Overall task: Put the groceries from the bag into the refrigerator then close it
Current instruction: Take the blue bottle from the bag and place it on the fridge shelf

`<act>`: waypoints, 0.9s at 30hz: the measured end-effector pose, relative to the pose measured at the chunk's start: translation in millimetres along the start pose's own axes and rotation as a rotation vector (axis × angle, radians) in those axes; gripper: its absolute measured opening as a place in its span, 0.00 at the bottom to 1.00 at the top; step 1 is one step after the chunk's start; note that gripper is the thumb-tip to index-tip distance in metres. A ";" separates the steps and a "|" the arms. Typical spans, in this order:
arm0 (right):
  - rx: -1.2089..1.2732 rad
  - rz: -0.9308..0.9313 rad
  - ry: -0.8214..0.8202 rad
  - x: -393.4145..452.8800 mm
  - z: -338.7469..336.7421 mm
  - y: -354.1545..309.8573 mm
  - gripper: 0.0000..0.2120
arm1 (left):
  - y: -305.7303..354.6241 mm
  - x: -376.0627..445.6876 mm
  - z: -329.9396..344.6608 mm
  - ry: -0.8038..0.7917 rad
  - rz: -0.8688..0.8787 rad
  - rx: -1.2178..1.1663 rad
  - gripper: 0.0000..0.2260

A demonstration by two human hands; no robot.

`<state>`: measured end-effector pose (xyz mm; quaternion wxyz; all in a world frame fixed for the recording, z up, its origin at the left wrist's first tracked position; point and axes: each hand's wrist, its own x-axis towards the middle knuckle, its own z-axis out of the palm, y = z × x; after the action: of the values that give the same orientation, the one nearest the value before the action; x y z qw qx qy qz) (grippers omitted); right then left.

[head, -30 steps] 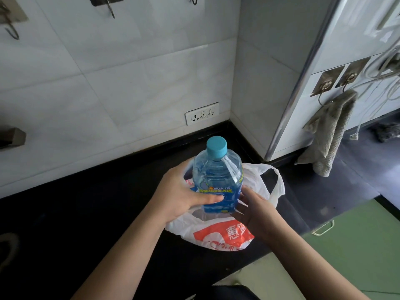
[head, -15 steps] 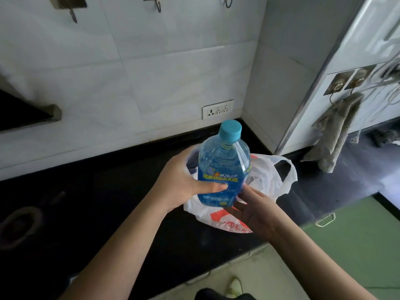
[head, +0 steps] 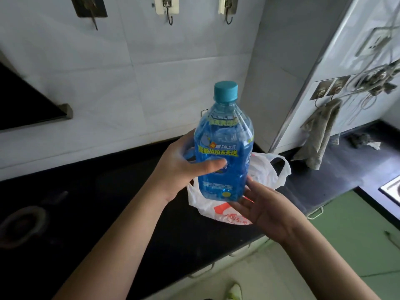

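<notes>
A blue drink bottle (head: 224, 148) with a teal cap is held upright above the black counter (head: 97, 202). My left hand (head: 184, 167) wraps its left side, thumb across the label. My right hand (head: 264, 208) is under and beside the bottle's base, palm up with fingers spread, touching the bottom edge. A white plastic bag (head: 266, 172) with red print lies slumped on the counter right behind and below the bottle. The refrigerator is not in sight.
Tiled wall with several hooks (head: 166, 9) behind. A white panel with a metal edge (head: 303, 87) stands at right, a grey towel (head: 320, 135) hanging from it. A dark range hood (head: 32, 105) juts in at left. Green floor (head: 357, 234) lies at lower right.
The bottle has come up out of the bag and now hangs clear above it. The bag has sagged flat. My view has tilted up and shifted.
</notes>
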<state>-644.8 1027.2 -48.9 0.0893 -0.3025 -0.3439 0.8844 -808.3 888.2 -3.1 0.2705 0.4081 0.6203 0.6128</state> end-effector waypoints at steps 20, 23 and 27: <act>-0.080 0.045 -0.303 -46.7 8.8 -59.2 0.14 | 82.2 -34.8 42.0 0.123 0.042 0.205 0.24; -0.107 0.068 -0.351 -51.3 3.5 -69.4 0.12 | 86.5 -43.2 53.7 0.196 0.054 0.202 0.27; -0.155 0.097 -0.433 -55.5 6.8 -77.0 0.11 | 94.1 -60.0 69.3 0.366 0.095 0.244 0.27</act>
<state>-608.2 1060.7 32.4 -0.0527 -0.1280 -0.4070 0.9029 -702.7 867.4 72.2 0.0730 0.3488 0.7085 0.6092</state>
